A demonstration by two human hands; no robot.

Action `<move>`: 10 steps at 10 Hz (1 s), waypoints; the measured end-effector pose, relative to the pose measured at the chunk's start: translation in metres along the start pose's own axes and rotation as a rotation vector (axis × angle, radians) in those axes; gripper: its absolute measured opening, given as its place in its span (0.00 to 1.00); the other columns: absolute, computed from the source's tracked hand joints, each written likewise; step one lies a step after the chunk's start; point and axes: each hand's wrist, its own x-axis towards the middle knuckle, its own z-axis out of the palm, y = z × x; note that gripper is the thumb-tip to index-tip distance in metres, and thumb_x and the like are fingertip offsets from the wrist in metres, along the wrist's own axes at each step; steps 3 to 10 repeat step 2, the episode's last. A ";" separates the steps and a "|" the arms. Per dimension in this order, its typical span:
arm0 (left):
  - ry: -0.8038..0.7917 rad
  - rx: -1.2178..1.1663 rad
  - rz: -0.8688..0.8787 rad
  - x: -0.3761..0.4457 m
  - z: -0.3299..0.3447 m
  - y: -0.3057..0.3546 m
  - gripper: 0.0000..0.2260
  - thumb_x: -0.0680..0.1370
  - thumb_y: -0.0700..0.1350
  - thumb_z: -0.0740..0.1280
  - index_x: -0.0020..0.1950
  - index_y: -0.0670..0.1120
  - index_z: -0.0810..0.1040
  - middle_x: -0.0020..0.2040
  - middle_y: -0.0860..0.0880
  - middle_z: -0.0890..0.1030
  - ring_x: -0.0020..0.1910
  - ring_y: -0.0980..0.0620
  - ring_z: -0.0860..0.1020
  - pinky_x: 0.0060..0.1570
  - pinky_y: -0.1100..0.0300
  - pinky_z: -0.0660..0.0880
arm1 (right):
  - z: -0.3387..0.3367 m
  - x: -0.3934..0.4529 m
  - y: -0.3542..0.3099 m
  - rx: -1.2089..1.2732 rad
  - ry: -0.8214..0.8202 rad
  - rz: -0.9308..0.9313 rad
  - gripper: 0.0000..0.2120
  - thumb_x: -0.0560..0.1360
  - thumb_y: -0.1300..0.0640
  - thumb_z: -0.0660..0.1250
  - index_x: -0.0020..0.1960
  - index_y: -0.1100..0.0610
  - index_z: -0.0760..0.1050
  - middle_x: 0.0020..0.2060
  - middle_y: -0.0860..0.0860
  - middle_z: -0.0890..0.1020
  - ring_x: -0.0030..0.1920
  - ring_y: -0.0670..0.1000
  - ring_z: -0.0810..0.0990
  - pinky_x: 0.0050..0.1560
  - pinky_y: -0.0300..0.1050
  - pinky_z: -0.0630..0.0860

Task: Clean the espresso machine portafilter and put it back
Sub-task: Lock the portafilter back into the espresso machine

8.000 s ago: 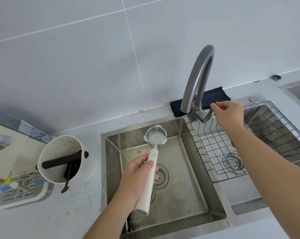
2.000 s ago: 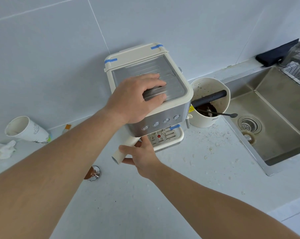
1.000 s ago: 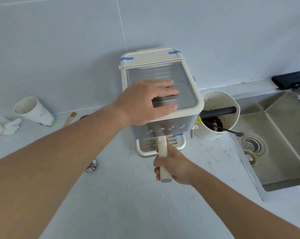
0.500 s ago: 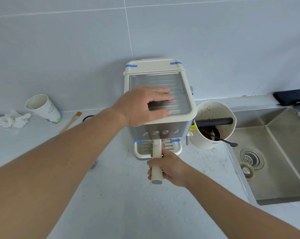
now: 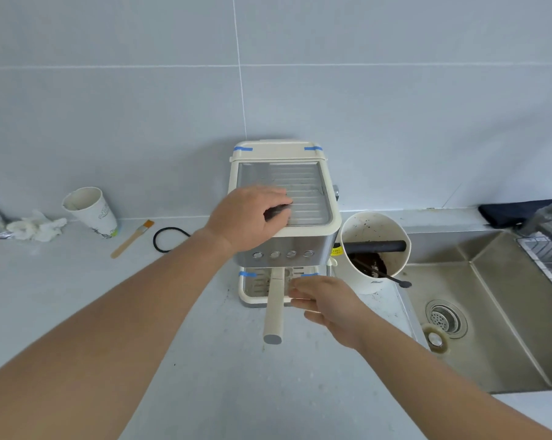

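Portafilter [image 5: 274, 308] handle sits just left of right-hand fingers [image 5: 298, 293].

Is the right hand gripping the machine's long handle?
No, the right hand is open beside the portafilter handle, fingers off it.

The left hand [image 5: 247, 217] lies palm down just above the frame's centre, fingers curled, its forearm stretching to the lower left corner. The right hand [image 5: 327, 308] sits just below centre, fingers loosely spread and gripping nothing, forearm running to the lower right.
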 end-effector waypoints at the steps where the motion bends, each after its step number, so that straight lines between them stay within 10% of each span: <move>1: 0.028 -0.021 -0.098 -0.005 0.002 0.004 0.11 0.78 0.45 0.61 0.44 0.41 0.79 0.43 0.44 0.82 0.47 0.44 0.79 0.42 0.47 0.76 | -0.011 -0.021 -0.017 0.028 -0.016 -0.086 0.07 0.78 0.57 0.68 0.54 0.57 0.83 0.46 0.52 0.88 0.49 0.51 0.86 0.50 0.44 0.79; 10: 0.046 -0.060 -0.137 -0.013 -0.002 0.012 0.09 0.77 0.46 0.60 0.40 0.45 0.76 0.36 0.49 0.77 0.39 0.46 0.76 0.37 0.49 0.75 | -0.024 -0.057 -0.049 0.084 -0.074 -0.252 0.08 0.79 0.61 0.66 0.56 0.59 0.82 0.48 0.56 0.87 0.50 0.55 0.86 0.50 0.46 0.81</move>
